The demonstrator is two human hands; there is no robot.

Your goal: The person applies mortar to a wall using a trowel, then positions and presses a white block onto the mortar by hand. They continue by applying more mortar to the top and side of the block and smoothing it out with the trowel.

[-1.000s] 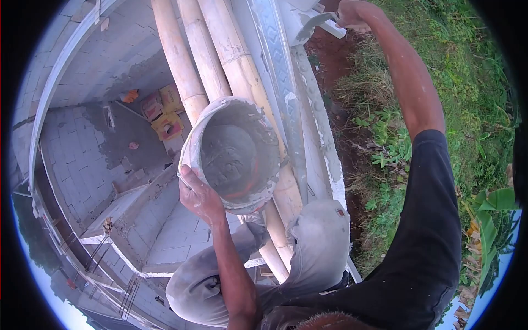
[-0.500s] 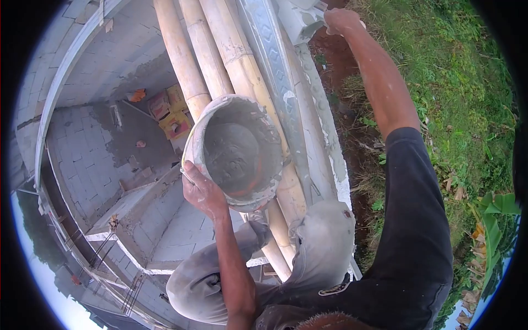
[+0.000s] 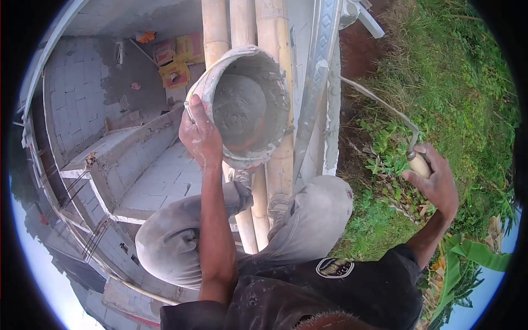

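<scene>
My left hand [image 3: 201, 135] is closed on the rim and wire handle of a mortar-caked bucket [image 3: 247, 163], which is tilted with its mouth toward me. Wet grey mortar [image 3: 237, 104] lies inside it. The bucket rests against bamboo poles [image 3: 272, 33] in front of my knees. Out to the right, my right hand [image 3: 439, 181] grips the wooden handle of a trowel [image 3: 419, 164]. The trowel's thin blade, seen nearly edge-on, points up and left toward the wall edge. It is held in the air, apart from the bucket.
A patterned metal strip [image 3: 319, 60] runs along the wall top [image 3: 331, 110], right of the poles. Beyond the wall, grass [image 3: 467, 93] lies below. To the left is a drop to a block-walled room with yellow and red bags [image 3: 175, 74] on its floor.
My right hand has swung back from the far end of the wall to my right side, bringing the trowel into plain view. My left hand still holds the bucket; the whole view has shifted.
</scene>
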